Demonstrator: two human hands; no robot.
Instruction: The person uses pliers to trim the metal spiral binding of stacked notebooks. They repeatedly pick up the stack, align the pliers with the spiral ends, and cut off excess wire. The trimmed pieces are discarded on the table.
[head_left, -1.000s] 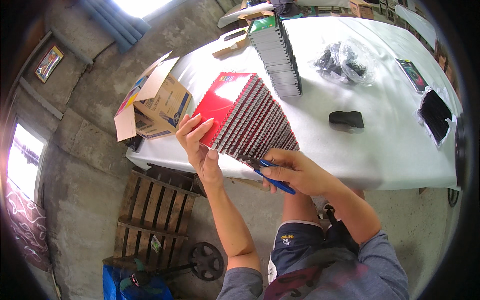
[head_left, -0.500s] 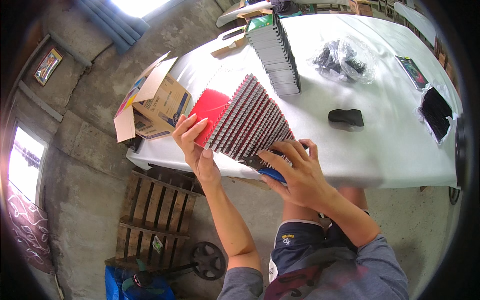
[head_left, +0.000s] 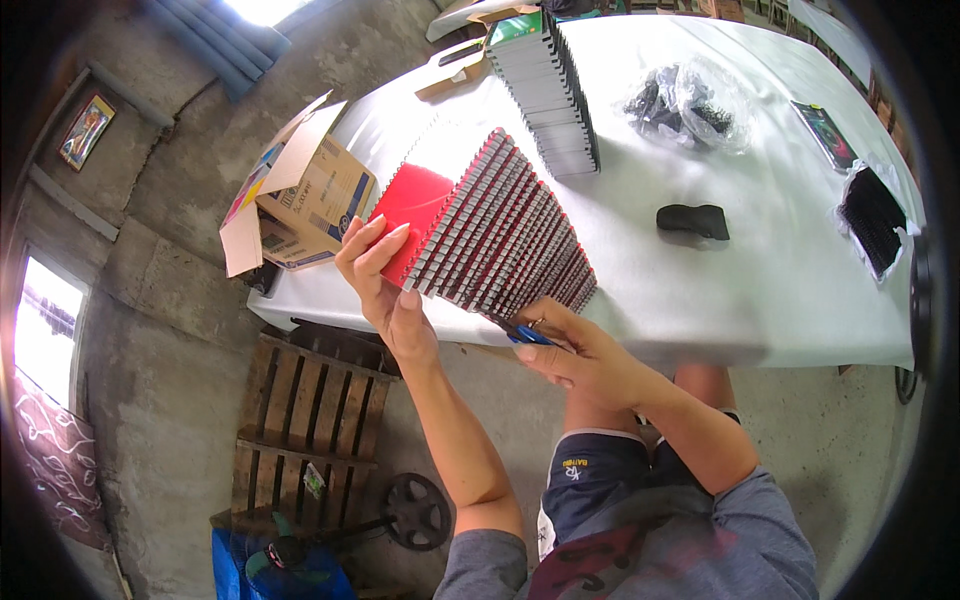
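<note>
Where the bench's (head_left: 800, 270) left end meets its near edge, an open cardboard box (head_left: 318, 200) stands with its flaps up. Just right of it, the left hand (head_left: 398, 325) steadies a tall stack of red spiral-bound notebooks (head_left: 505, 230) at the bench's near edge, left of centre. Its fingers lie on the top cover and its thumb presses the near corner, clamped around that corner as before; this side hardly changes. Behind the stack, toward the far edge, rises a second, green-topped stack (head_left: 550, 105).

The right hand (head_left: 590, 362) brings the main change: no longer spread across the coil ends, its fingers now curl around blue-handled pliers (head_left: 530, 336), clamped on the handles. The tool's dark tip is at the stack's lower, near edge; whether it bites a coil, I cannot tell. This suggests that the tool work on the bindings is under way again, the stack held steady.

Farther right, a black object (head_left: 692, 221) lies mid-bench, and a clear bag of black pieces (head_left: 688, 108) sits nearer the far edge.
</note>
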